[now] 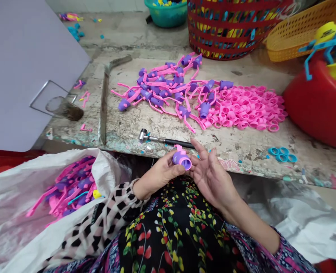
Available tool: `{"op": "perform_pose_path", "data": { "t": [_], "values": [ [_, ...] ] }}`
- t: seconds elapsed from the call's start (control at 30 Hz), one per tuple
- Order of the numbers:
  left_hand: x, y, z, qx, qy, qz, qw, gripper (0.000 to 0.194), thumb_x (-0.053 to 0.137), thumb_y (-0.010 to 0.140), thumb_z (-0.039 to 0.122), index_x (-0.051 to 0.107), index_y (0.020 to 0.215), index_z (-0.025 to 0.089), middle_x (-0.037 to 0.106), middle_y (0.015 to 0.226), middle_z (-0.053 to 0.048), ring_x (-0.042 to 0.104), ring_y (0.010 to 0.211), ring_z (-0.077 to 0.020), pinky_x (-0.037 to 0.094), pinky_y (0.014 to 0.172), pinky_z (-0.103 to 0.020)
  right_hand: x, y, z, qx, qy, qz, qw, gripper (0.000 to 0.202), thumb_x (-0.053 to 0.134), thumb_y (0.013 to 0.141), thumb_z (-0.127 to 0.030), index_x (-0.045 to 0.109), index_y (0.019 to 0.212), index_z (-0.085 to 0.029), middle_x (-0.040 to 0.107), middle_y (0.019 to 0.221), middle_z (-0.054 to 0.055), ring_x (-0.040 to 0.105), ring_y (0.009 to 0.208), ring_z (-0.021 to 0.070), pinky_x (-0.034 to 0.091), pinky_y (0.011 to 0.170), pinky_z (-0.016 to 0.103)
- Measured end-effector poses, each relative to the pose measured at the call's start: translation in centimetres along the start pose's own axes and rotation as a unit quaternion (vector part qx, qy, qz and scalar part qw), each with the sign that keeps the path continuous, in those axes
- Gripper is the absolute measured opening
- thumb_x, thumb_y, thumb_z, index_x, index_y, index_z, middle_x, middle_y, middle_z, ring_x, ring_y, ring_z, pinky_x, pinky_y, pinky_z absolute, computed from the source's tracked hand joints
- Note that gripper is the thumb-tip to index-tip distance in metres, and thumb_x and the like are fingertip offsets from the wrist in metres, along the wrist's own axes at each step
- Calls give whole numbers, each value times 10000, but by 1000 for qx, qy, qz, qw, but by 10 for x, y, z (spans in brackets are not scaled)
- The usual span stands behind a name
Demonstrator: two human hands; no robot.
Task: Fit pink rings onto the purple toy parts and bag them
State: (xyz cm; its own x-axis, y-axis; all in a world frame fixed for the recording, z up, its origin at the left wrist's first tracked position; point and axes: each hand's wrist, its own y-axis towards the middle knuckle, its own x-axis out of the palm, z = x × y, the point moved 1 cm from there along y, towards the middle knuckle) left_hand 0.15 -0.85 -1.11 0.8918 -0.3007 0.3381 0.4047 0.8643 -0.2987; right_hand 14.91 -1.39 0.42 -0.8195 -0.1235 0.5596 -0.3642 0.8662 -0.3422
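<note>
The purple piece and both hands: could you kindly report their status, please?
Left hand holding purple piece. Right hand open beside it, contact unclear. Hammer lying on the bench just beyond the hands.

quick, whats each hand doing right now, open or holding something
Left hand: closed, holding a purple and pink plastic piece.
Right hand: open, beside that piece; whether touching, can't tell.

Cup-shaped plastic pc is purple w/ pink tab, heaped plastic rings pink, 4 round plastic rings blue, metal hammer black & silver, cloth apron black w/ red-yellow-green leaf print, slotted plastic basket red, bits inside prob yellow & blue.
</note>
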Motion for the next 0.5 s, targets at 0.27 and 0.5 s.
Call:
{"op": "perform_pose_path", "data": {
  "t": [0.27, 0.5],
  "values": [
    [-40, -52, 51, 11, 198, 197, 960, 608, 735, 694, 400, 548, 1234, 192, 627, 1141, -74, 578, 1048, -252, 418, 953, -400, -20, -1, 26, -29, -227, 4, 973, 544, 441, 902, -577, 382, 1394, -352, 560, 1310, 70, 555, 1182, 242, 395, 1035, 479],
    [-125, -154, 83, -94, 370, 475, 793, 461, 710, 670, 482, 662, 1052, 227, 669, 1090, -47, 585, 1042, -291, 432, 919, -407, -18, 3, 38, 47, -330, -59, 941, 477, 451, 897, -569, 554, 1232, -245, 679, 1051, 80, 638, 987, 229, 462, 938, 444]
  ]
}}
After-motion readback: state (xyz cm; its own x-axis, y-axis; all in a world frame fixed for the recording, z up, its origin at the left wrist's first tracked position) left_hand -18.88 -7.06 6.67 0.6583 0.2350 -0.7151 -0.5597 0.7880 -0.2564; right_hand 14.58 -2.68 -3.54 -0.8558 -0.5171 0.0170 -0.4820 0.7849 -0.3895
